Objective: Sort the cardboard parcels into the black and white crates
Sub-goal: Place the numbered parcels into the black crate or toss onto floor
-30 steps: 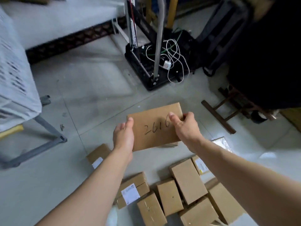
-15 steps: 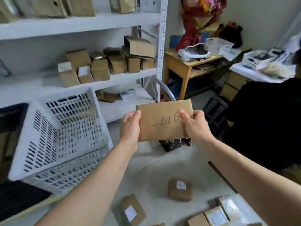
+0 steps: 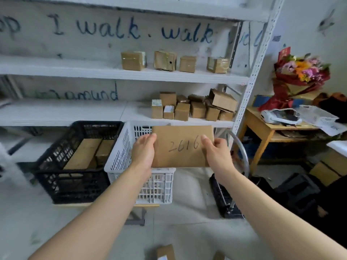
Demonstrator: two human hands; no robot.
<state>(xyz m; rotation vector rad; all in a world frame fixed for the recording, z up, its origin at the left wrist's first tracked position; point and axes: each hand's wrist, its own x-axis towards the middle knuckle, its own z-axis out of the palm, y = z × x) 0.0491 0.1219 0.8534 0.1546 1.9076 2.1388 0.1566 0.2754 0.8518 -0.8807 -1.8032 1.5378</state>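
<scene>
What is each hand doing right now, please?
Left hand: grips the left edge of the cardboard parcel.
Right hand: grips its right edge.

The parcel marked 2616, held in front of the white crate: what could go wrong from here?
1. The left hand and right hand hold the parcel only by its side edges; it may slip if one lets go early.
2. The white crate and black crate stand side by side, so a careless drop could land it in the wrong one.
</scene>
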